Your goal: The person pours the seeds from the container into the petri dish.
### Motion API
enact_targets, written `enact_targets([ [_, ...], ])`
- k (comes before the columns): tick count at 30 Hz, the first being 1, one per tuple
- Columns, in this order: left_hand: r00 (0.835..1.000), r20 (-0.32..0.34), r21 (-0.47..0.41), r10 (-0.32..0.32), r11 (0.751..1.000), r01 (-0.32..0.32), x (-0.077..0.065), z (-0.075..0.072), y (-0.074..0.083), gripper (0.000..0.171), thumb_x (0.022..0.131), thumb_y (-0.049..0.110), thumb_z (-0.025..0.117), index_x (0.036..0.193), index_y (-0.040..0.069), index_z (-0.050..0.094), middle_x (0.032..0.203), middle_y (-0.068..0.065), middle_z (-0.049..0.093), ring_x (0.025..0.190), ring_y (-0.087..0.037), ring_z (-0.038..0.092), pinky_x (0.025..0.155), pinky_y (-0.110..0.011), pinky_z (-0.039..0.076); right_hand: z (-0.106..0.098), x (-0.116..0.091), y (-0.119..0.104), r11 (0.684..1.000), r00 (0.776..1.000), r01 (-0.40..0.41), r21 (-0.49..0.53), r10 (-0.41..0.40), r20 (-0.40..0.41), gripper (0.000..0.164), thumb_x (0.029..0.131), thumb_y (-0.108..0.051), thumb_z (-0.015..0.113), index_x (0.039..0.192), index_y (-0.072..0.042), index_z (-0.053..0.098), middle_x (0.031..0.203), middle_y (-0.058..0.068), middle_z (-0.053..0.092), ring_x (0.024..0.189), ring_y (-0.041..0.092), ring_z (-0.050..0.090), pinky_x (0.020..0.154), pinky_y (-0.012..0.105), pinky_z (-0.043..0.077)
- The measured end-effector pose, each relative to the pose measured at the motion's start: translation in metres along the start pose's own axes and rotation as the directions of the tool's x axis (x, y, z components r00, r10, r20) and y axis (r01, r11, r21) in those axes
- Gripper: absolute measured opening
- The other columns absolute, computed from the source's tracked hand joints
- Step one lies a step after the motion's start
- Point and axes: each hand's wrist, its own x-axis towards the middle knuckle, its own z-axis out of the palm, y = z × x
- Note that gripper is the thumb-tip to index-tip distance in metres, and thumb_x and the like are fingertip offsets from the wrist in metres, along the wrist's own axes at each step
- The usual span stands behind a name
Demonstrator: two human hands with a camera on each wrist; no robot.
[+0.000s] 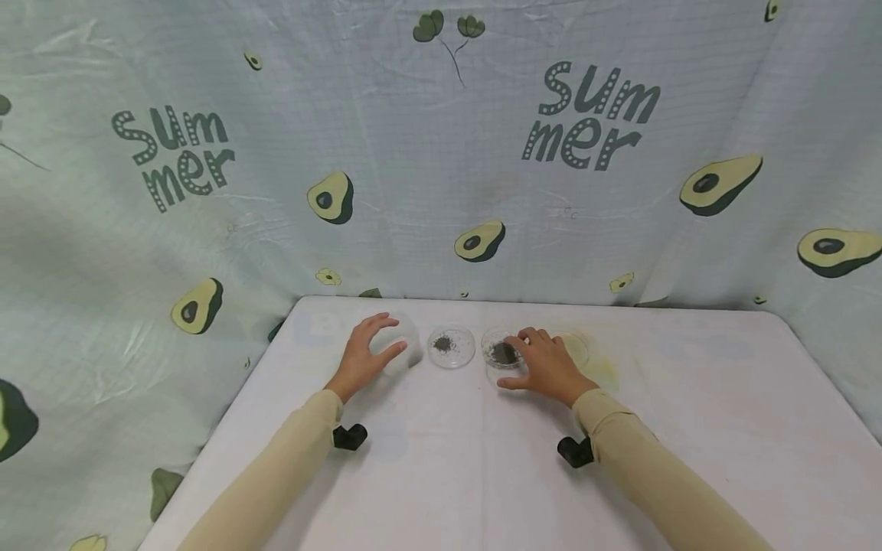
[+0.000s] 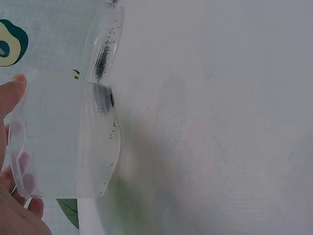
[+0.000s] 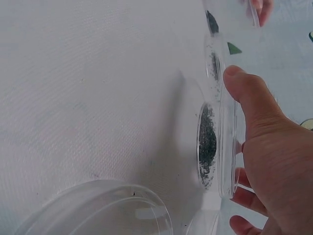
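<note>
two hands in beige sleeves reach over a white surface [image 1: 441, 474], seen from above. far left, patterned cloth [image 1: 386, 145] w/ avocados & the word "summer" hangs along the side & across the back. next, the left hand [image 1: 363, 358]: thumb & fingers are parted and curved about the rim of a clear cup [image 2: 63, 142], thumb on one side, fingers on the opp. side; a few dark specks & a dark patch show low in the cup. can't tell if its base touches the surface. just right of the cup, on the surface btwn the hands, sits a clear dish [image 1: 451, 360], round & shallow, w/ a small dark heap near its middle. beside that comes the right hand [image 1: 544, 366], thumb & fingers gripping opp. edges of a clear round piece [image 3: 227, 156], seen edge-on in the r wrist view, w/ a wider spread of dark powder [image 3: 207, 147] right under it; unclear if the piece is a lid or the powder dish's own wall. partly behind the right hand is a yellowish dish [image 1: 575, 348], then a faint yellow stain [image 1: 604, 372] just right of it. a black wrist mount [image 1: 350, 437] shows by each cuff.
</note>
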Motion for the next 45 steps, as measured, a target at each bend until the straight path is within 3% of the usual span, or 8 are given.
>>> enact_targets([
  [15,1.0,0.008,-0.018,-0.026,1.0,0.026,0.002,0.001,-0.001,0.046,0.09,0.036,0.068,0.13,0.015,0.059,0.151,-0.008,0.039,0.143,-0.032,0.03,0.116,-0.057,0.024,0.007,0.011,0.004,1.0,0.999,0.003,0.0,-0.003,-0.043,0.079,0.073,-0.057,0.076,0.134,-0.012,0.054,0.129,0.016,0.053,0.119,0.034,0.05,0.093,0.052,0.043],
  [27,1.0,0.004,-0.007,0.002,1.0,-0.002,0.001,0.001,-0.003,0.046,0.089,0.036,0.069,0.129,0.016,0.059,0.151,-0.01,0.04,0.142,-0.034,0.031,0.115,-0.059,0.024,0.01,0.014,0.002,1.0,0.999,-0.021,-0.006,0.02,-0.047,0.078,0.073,-0.057,0.076,0.133,-0.012,0.054,0.13,0.015,0.053,0.121,0.034,0.049,0.098,0.054,0.042],
  [40,1.0,-0.014,-0.016,0.02,1.0,-0.02,0.001,0.002,-0.003,0.045,0.089,0.036,0.069,0.127,0.014,0.06,0.148,-0.012,0.042,0.14,-0.036,0.033,0.113,-0.061,0.027,0.011,0.022,0.005,1.0,0.997,-0.003,-0.014,0.002,-0.077,0.074,0.072,-0.056,0.078,0.127,-0.012,0.056,0.129,0.014,0.053,0.119,0.033,0.05,0.094,0.053,0.043],
  [45,1.0,0.003,-0.013,-0.002,1.0,0.002,0.001,0.001,-0.002,0.047,0.089,0.036,0.069,0.129,0.014,0.059,0.15,-0.011,0.04,0.141,-0.035,0.031,0.114,-0.059,0.025,0.011,0.025,0.005,1.0,0.997,-0.002,-0.013,0.001,-0.076,0.072,0.074,-0.056,0.077,0.127,-0.013,0.056,0.129,0.014,0.054,0.119,0.033,0.05,0.094,0.054,0.042],
])
